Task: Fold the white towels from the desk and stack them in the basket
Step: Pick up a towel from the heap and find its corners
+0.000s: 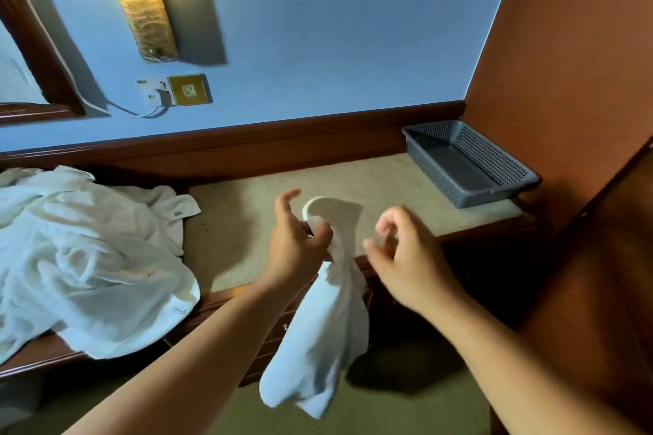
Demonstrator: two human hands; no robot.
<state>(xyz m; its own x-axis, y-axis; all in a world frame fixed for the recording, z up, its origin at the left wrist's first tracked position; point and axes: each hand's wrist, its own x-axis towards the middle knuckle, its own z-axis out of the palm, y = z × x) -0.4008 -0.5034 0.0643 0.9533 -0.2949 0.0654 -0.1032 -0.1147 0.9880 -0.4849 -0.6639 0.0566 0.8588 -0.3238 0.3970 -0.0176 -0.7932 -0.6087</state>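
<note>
**While the left hand is holding up one white towel, the right hand is hovering empty beside it**

At the desk's (247,194) left edge, a heap of unfolded white towels (88,258) is lying and spilling over the front edge. Right of it, above the front edge, the left hand (296,244) is pinching one towel (325,339) near its top, with thumb and curled fingers clamped on the cloth. The towel is hanging lengthwise, its long axis running roughly straight down past the front edge, and a short flap is curling above the grip. Just right of the towel's upper part, the right hand (406,258) is hovering, blurred, its fingers loosely curled on nothing. It is the free hand, so it is probably the one to take a corner. The grey basket (501,159) is sitting at the desk's far right corner, well apart from both hands, with no towel in it.
</note>
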